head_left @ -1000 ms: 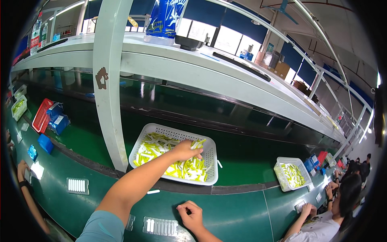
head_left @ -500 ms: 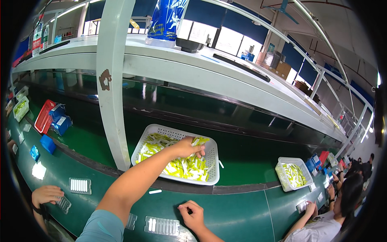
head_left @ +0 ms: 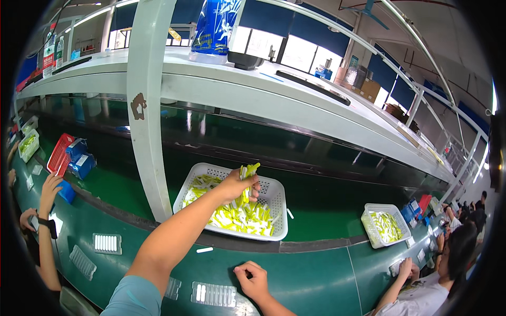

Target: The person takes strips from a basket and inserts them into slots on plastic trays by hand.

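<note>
My left hand [head_left: 238, 187] is above a white perforated basket [head_left: 281, 210], its fingers closed round a bunch of small yellow-and-white sticks [head_left: 250, 170] that point upward. Many more such sticks fill the basket below it. My right hand [head_left: 252, 279] rests on the green table with its fingers curled; whatever it may hold is hidden. Just left of it lies a clear slotted tray [head_left: 213, 294] with a few white pieces in its left slots. Another clear tray [head_left: 173, 288] is partly covered by my left arm. A single white stick [head_left: 205, 249] lies between basket and tray.
A grey post [head_left: 147, 116] stands left of the basket, under a white shelf [head_left: 221, 87]. Further left are a filled tray [head_left: 107, 243], a tilted tray [head_left: 83, 262], a red basket [head_left: 61, 150] and a co-worker's hand [head_left: 51, 185]. At right, a co-worker sits near another stick-filled basket [head_left: 365, 224].
My left hand has risen slightly, and the bunch of sticks now stands more upright in it. My right hand stays put. The left co-worker's hand has left the tilted tray and reached toward the red basket.
</note>
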### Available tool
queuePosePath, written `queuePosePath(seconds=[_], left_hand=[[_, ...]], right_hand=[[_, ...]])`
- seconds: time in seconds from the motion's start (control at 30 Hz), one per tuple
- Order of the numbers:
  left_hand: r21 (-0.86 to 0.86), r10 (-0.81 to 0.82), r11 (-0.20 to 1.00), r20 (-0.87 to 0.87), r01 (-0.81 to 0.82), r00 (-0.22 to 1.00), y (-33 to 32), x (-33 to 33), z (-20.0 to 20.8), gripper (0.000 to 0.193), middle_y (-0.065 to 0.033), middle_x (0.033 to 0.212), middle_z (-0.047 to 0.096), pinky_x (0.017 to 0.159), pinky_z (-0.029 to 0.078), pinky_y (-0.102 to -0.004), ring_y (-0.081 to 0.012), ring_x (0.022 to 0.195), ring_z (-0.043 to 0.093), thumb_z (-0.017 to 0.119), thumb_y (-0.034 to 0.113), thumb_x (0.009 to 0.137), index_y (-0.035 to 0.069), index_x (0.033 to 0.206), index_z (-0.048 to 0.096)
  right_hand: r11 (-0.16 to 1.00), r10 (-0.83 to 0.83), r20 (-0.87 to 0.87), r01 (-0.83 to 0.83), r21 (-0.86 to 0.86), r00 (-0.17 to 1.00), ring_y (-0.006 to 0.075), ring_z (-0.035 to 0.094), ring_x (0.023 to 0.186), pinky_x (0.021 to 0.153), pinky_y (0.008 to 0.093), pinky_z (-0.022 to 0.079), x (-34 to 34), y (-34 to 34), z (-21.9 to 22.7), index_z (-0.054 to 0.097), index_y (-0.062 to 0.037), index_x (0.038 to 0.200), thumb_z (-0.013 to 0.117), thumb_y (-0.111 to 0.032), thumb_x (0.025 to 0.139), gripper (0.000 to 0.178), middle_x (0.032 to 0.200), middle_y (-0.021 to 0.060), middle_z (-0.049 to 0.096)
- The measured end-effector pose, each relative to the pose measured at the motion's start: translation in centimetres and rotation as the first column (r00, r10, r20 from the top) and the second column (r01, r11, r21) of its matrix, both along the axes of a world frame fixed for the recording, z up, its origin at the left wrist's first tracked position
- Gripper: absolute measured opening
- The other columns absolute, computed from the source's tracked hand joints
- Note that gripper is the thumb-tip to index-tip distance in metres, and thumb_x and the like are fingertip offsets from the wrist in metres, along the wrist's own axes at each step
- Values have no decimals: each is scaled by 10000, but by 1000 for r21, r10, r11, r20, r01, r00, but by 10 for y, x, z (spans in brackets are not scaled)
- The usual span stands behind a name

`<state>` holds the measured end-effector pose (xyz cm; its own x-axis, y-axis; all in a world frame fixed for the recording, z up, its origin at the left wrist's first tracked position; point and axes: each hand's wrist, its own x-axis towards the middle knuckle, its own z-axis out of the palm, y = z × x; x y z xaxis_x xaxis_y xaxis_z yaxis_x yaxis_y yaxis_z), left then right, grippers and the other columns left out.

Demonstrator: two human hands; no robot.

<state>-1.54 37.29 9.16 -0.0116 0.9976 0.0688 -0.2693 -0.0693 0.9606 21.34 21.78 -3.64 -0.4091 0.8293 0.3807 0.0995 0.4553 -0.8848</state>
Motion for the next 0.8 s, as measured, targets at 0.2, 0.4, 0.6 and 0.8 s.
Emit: queuePosePath(seconds=[0.2, 0.4, 0.6, 0.8], left_hand=[[23, -71, 997, 314, 67, 947, -33, 1, 4, 157, -9, 822, 541, 647, 506, -313, -119, 675, 533, 616, 219, 1027, 95, 970, 539], [-73, -195, 941, 681, 331, 706, -121, 6, 2, 235, 50, 698, 425, 524, 344, -231, -72, 550, 370, 520, 267, 1074, 129, 887, 491], [-327, -215, 803, 621, 498, 754, -254, 26, -33, 196, 51, 679, 416, 463, 322, -231, -49, 527, 395, 564, 271, 1058, 79, 1037, 528], [-421, -234, 728, 589, 541, 774, -324, 27, -59, 220, 57, 693, 401, 466, 306, -225, -42, 536, 373, 563, 293, 1059, 78, 1051, 518]], right_hand=[[999, 22, 37, -23, 25, 999, 100, 546, 601, 568, 246, 430, 0, -1, -1, 724, 0, 822, 722, -69, 878, 89, 711, 53, 632], [998, -35, 27, 34, 45, 999, 111, 557, 635, 604, 254, 446, -1, -7, 8, 715, -9, 844, 722, -90, 890, 93, 730, 47, 630], [983, 77, -76, -63, 172, 994, 216, 640, 817, 778, 324, 519, -2, -27, 31, 642, 22, 1166, 690, -108, 894, 306, 954, 130, 687], [842, 511, 46, -510, 176, 858, 312, 647, 1181, 991, 393, 483, -20, -54, 76, 570, 34, 1341, 540, -228, 1025, 412, 1343, 197, 634]])
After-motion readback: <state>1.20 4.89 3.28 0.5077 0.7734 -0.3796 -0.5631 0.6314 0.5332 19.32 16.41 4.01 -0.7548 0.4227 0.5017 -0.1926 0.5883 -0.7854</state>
